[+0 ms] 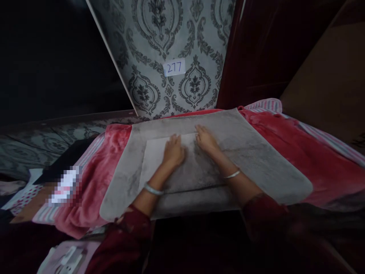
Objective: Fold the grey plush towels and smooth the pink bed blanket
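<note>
A grey, plush-looking mat (256,167) lies spread over a red fleecy blanket (288,140). Near its middle is a paler rectangular piece (154,154) with straight edges; whether it is a separate sheet or a fold of cloth I cannot tell. My left hand (173,151) rests palm down on this pale piece, its fingers stretched forward and slightly blurred. Close by on the right, my right hand (205,139) lies at the piece's far edge with fingers extended over the grey mat. Neither hand appears to grip anything. A dark crease runs across the mat nearer to me.
Patterned wallpaper with a paper label (174,67) reading 277 rises behind the mat. A large dark screen-like panel (57,57) stands at the left, and a dark red wooden panel (256,49) at the right. Lower left, a pinkish surface (89,249) holds small white items.
</note>
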Demonstrator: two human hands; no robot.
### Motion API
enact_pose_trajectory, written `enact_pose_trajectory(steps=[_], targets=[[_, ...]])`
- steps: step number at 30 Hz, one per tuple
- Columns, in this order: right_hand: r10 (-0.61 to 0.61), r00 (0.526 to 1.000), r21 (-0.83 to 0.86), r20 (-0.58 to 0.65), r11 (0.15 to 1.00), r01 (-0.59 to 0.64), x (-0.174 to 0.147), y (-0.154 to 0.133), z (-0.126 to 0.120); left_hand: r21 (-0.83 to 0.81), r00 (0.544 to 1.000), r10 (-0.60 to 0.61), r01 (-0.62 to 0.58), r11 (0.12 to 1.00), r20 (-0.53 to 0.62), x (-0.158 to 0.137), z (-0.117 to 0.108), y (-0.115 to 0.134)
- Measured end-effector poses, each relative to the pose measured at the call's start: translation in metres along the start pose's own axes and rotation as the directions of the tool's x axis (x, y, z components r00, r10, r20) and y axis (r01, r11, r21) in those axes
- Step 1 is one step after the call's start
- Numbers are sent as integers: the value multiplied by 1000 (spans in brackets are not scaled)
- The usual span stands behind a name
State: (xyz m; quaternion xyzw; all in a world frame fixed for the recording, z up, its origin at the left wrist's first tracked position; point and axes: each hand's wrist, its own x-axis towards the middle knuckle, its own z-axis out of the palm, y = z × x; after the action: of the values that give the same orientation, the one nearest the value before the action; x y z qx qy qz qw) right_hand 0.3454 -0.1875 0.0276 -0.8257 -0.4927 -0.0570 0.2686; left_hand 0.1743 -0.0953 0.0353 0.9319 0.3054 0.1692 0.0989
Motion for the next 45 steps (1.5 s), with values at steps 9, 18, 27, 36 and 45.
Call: enact_pose_trajectory(steps=[9,18,27,36,45], targets=[[19,998,-207,61,978,-6,-19,1,52,233,989,4,-39,972,147,-13,56,34],[26,998,-199,50,980,-16,-15,3,55,288,942,-273,211,934,196,-38,9,-53],[63,986,-193,155,981,-32,-2,2,43,320,892,-445,400,859,80,-60,-39,-94],[99,986,-249,130,966,-64,24,4,28,247,978,-128,84,965,166,41,9,-30],[65,989,-249,129,968,-32,10,22,54,272,963,-196,141,952,185,40,22,-67]])
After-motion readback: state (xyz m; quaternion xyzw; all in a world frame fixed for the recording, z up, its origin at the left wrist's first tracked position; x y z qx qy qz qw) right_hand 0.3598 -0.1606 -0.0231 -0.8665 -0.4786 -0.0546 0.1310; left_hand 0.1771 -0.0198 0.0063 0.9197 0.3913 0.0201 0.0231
